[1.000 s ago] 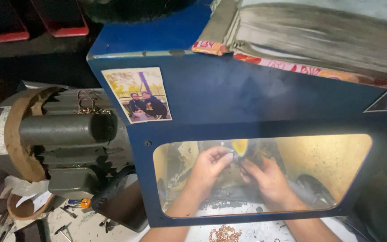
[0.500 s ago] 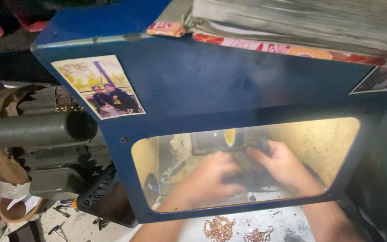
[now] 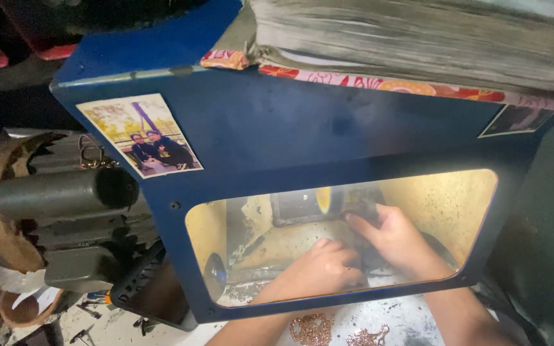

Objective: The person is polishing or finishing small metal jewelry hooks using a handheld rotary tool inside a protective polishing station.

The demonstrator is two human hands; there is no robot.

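Working inside the lit blue hood (image 3: 328, 134), we now have both hands shifted rightward of where they sat a second ago. Our right hand (image 3: 400, 242) pinches a small dark piece (image 3: 361, 211) up against the yellow buffing wheel (image 3: 324, 198) just above the grip; our left hand (image 3: 320, 269) curls closed beneath it, contents hidden. Copper-coloured chains (image 3: 315, 328) lie nearer us, outside the window.

Both hands pass only under the blue hood (image 3: 302, 134), whose yellow wheel (image 3: 324, 200) blocks the space ahead.
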